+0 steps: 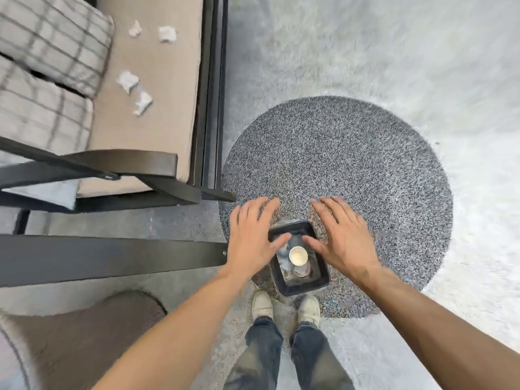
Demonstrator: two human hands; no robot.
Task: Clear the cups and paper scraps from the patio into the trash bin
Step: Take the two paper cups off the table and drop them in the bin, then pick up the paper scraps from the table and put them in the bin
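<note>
A black rectangular trash bin (322, 273) stands on the floor just ahead of my shoes. Inside it lies a white paper cup (298, 256) on top of other cups and scraps. My left hand (251, 235) hovers over the bin's left rim, fingers spread, holding nothing. Over the right rim my right hand (342, 235) is spread the same way and empty. Several crumpled white paper scraps (128, 81) lie on the tan seat cushion (166, 108) of the patio sofa at upper left, two more of the scraps (167, 33) further back.
The sofa has a dark metal frame (209, 108) and plaid pillows (50, 43). A dark armrest bar (112, 257) runs toward my left wrist. A round speckled grey patch (351, 164) marks the pale floor. A brown cushion (84, 339) sits at lower left.
</note>
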